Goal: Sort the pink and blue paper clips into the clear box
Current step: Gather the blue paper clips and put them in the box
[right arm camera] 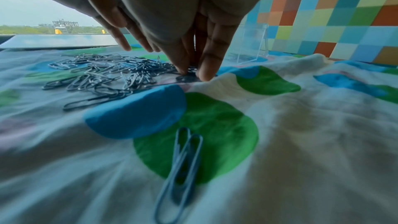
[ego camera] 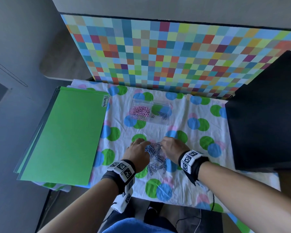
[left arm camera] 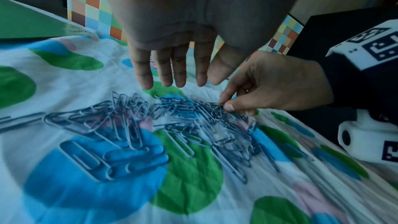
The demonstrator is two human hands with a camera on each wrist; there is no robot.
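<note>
The clear box (ego camera: 151,113) sits on the spotted cloth (ego camera: 200,167) straight ahead of both hands, pink clips in its left compartment, a few blue ones in its right. The blue paper clips (ego camera: 155,158) lie heaped between the hands. The left hand (left arm camera: 172,67) hovers slack-fingered, holding nothing. The right hand (left arm camera: 271,88), on the box's blue side, pinches clips at the heap's far edge.
</note>
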